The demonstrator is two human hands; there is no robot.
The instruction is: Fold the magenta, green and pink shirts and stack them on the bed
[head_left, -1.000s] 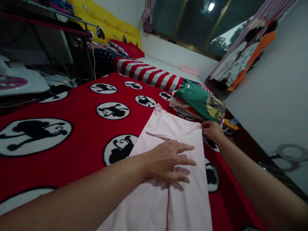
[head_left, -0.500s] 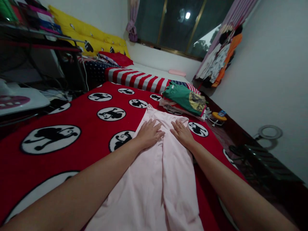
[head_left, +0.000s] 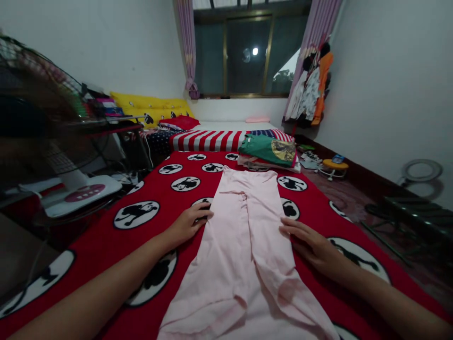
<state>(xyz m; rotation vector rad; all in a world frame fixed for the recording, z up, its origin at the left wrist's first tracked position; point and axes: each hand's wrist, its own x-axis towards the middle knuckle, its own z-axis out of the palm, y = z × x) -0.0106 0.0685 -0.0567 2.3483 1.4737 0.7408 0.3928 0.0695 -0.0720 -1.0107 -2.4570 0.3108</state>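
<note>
- No words, brand names, numbers or signs are readable.
- Green shirt (head_left: 260, 147), just beyond the waistband of the pink trousers (head_left: 228, 226), to the right: a yellow-and-dark printed patch (head_left: 283, 150); any lettering is too small to read.
- White appliance base (head_left: 104, 183), left of the trousers: a pink oval panel (head_left: 85, 192) with pale marks, illegible.
- Blue item (head_left: 339, 158) on a yellow stool (head_left: 334, 165), well to the right of the trousers: markings too small to read.
- Red blanket (head_left: 106, 257), under the trousers: black-and-white cartoon roundels (head_left: 136, 215), no legible lettering.
</note>
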